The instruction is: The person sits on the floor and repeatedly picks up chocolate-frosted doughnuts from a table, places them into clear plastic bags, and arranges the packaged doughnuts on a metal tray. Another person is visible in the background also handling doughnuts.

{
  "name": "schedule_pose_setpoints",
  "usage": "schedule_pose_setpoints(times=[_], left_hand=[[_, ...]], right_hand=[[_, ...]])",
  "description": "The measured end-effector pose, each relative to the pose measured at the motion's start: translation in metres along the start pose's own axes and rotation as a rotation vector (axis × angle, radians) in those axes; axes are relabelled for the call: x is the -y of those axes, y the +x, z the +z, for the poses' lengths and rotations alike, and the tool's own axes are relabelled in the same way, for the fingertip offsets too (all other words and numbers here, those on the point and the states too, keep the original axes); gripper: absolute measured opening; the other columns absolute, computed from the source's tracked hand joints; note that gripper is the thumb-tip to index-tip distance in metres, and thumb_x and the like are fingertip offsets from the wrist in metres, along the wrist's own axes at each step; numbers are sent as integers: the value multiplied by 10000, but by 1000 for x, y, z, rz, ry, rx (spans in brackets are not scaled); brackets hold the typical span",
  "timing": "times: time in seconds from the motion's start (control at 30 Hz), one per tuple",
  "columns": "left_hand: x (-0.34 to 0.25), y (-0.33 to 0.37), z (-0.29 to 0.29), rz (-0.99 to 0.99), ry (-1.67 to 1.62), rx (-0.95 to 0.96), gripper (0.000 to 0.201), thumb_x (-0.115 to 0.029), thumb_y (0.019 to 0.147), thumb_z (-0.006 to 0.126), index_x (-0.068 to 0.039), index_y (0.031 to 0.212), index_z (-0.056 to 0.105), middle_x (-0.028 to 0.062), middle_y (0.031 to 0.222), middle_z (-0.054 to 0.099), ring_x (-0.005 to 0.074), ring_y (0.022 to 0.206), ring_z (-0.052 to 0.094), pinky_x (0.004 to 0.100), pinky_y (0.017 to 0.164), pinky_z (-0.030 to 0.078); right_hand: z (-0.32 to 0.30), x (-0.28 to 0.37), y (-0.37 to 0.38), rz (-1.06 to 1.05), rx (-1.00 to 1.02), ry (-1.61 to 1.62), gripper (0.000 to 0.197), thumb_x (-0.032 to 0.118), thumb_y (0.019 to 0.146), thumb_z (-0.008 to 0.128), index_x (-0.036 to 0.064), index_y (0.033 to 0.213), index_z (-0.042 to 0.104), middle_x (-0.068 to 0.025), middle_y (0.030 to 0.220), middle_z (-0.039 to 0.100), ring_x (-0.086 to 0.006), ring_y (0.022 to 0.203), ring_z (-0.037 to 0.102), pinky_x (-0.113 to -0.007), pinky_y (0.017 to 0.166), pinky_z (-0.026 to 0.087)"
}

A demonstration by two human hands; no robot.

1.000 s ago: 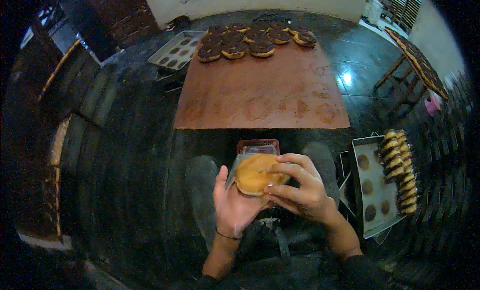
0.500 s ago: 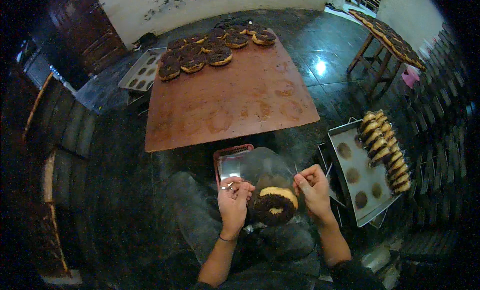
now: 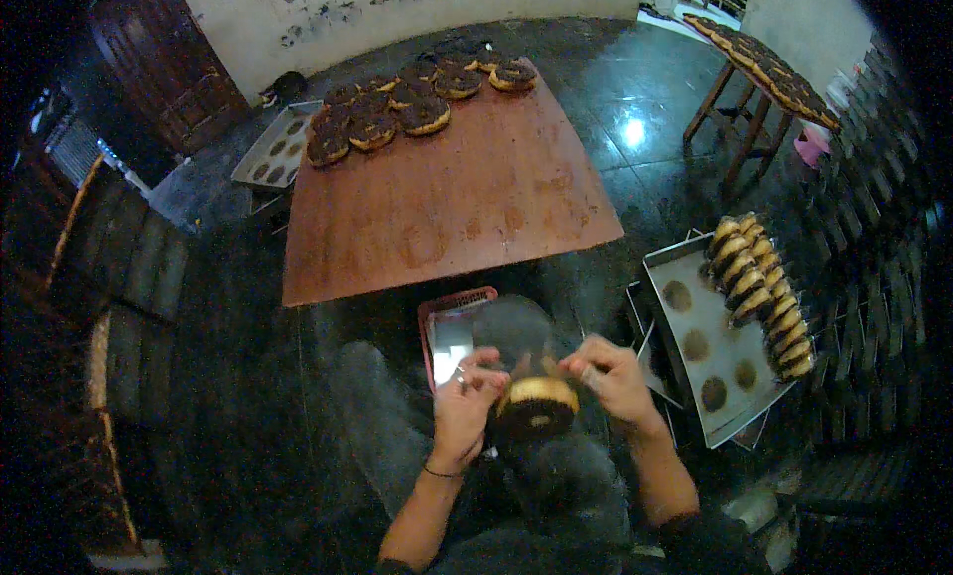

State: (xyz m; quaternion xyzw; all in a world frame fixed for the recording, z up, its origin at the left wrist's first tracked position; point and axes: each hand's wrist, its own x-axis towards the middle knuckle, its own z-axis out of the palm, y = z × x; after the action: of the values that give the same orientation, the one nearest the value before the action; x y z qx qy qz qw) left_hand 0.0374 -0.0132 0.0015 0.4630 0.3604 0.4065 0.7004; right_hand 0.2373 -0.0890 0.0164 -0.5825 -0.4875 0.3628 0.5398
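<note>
A chocolate-topped donut, blurred by motion, hangs above my lap between my two hands. It sits in a clear plastic bag that is hard to make out against the dark clothes. My left hand, a ring on one finger, pinches the bag's upper edge beside the donut. On the other side my right hand is closed with fingertips pinched at the bag's opposite upper corner. The exact grip of both is partly lost in the blur.
Ahead stands a brown table with several chocolate-topped donuts at its far end. A red basket with clear plastic sheets is below its near edge. Right, a metal tray holds wrapped donuts. Farther off is a loaded stool.
My right hand has moved left, closer to my left hand. The donut in its bag has shifted slightly and tilted, showing more of its pale side.
</note>
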Motion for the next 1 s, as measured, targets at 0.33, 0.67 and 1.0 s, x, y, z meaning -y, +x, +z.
schedule_pose_setpoints(times=[0.33, 0.67, 1.0], left_hand=[[34, -36, -3, 76, 248, -330, 200, -37, 820, 610, 8, 955, 470, -30, 636, 515, 64, 660, 496, 201, 699, 395], [65, -43, -11, -171, 9, -305, 90, -105, 886, 536, -51, 860, 469, -25, 755, 462, 50, 674, 417, 205, 603, 360], [8, -33, 77, -58, 175, 360, 260, -59, 864, 518, 14, 1113, 493, 88, 1121, 493, 179, 989, 518, 296, 844, 454]], right_hand=[[42, -32, -48, -107, -413, -448, 110, 123, 749, 631, 25, 698, 636, -76, 843, 463, -229, 833, 421, -316, 742, 363], [40, -42, -68, 152, -382, -279, 86, 102, 791, 571, 24, 757, 574, -130, 964, 491, -281, 937, 431, -373, 837, 348], [-11, -38, -78, -42, -269, 1216, 627, 401, 835, 557, 58, 1314, 342, -111, 1316, 423, -263, 1221, 393, -439, 1036, 278]])
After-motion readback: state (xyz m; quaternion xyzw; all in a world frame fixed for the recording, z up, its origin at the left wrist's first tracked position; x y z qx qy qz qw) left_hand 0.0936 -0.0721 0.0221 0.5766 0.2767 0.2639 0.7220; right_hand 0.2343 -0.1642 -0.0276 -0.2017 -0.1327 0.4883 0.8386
